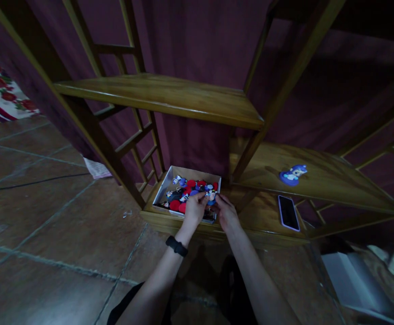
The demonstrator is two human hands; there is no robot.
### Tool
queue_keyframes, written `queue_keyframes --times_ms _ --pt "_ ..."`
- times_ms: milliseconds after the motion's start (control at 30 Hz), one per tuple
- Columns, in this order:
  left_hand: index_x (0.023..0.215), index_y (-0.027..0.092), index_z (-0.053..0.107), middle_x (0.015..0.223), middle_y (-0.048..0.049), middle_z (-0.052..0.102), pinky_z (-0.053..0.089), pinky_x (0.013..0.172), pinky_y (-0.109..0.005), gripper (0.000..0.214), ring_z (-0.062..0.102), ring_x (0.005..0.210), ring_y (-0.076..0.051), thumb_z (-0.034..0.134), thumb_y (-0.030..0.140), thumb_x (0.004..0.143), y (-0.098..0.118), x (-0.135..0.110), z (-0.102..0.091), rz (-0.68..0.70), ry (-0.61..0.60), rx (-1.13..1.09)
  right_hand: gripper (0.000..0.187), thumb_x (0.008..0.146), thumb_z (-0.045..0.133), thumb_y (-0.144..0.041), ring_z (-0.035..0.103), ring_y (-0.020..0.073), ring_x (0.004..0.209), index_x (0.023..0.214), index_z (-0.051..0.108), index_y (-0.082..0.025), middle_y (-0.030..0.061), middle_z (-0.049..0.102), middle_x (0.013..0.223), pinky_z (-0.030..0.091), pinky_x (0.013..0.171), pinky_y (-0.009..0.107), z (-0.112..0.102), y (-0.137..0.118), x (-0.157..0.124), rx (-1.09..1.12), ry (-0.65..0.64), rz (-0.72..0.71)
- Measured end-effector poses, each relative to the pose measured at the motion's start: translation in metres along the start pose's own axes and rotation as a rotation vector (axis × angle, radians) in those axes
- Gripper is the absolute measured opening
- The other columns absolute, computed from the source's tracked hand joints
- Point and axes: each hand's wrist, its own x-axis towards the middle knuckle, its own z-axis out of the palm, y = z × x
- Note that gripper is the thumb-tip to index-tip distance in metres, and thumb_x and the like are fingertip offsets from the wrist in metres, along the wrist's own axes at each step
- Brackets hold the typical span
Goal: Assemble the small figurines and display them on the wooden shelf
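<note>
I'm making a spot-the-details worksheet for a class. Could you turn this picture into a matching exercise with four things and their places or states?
Things
1. Phone
2. Cardboard box
3. Black wristband
4. Lone figurine

Places or states
A. Worn on the left wrist
B. Standing on the right-hand shelf
C. Lying with its screen dark
D. Open, with several figurines inside

Right pairs: 1-C, 2-D, 3-A, 4-B
</note>
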Motion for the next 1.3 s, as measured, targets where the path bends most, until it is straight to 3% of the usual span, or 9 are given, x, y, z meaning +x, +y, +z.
queue_keyframes --times_ms 167,400,567,733,1300 --pt "0.110 0.018 0.061 0.105 -0.0094 0.065 0.047 0.082 -0.031 0.030 0.061 0.097 -0.021 0.050 0.027 0.084 0.007 -0.011 0.003 0.271 0.023 0.472 0.020 0.062 0.074 -0.024 0.063 0.0108 0.068 0.080 0.066 -0.021 -0.0026 0.069 0.078 0.051 0.059 0.020 -0.005 0.006 0.005 0.082 0.006 0.043" --pt "0.132 0.019 0.038 0.125 -0.0142 0.051 0.046 0.084 -0.030 0.048 0.057 0.104 -0.021 0.043 0.012 0.084 0.006 -0.023 0.004 0.387 -0.021 0.900 0.009 0.069 0.066 -0.016 0.064 0.0100 0.066 0.076 0.064 -0.021 -0.0031 0.070 0.073 0.051 0.060 0.019 -0.007 0.007 0.009 0.175 0.011 0.091" --pt "0.132 0.015 0.035 0.123 -0.0162 0.050 0.043 0.090 -0.033 0.054 0.053 0.109 -0.022 0.042 0.002 0.079 0.009 -0.029 0.004 0.487 -0.049 1.111 0.011 0.070 0.059 -0.008 0.063 0.0094 0.061 0.071 0.063 -0.019 -0.0031 0.069 0.067 0.051 0.058 0.018 -0.003 0.004 0.007 0.194 0.072 0.144" --pt "0.130 0.011 0.036 0.123 -0.0184 0.049 0.044 0.088 -0.034 0.054 0.053 0.108 -0.025 0.040 0.001 0.078 0.013 -0.032 0.004 0.523 -0.078 1.183 0.020 0.076 0.050 -0.006 0.060 0.0078 0.053 0.064 0.061 -0.017 -0.0027 0.065 0.057 0.050 0.055 0.016 0.000 0.001 0.005 0.217 0.157 0.226" --pt "0.129 0.009 0.037 0.125 -0.0206 0.046 0.043 0.090 -0.039 0.054 0.051 0.110 -0.026 0.041 0.000 0.076 0.008 -0.031 0.008 0.537 -0.098 1.175 0.023 0.078 0.047 -0.007 0.060 0.0075 0.053 0.063 0.060 -0.017 -0.0029 0.065 0.057 0.049 0.053 0.015 -0.001 0.002 0.005 0.182 0.167 0.263"
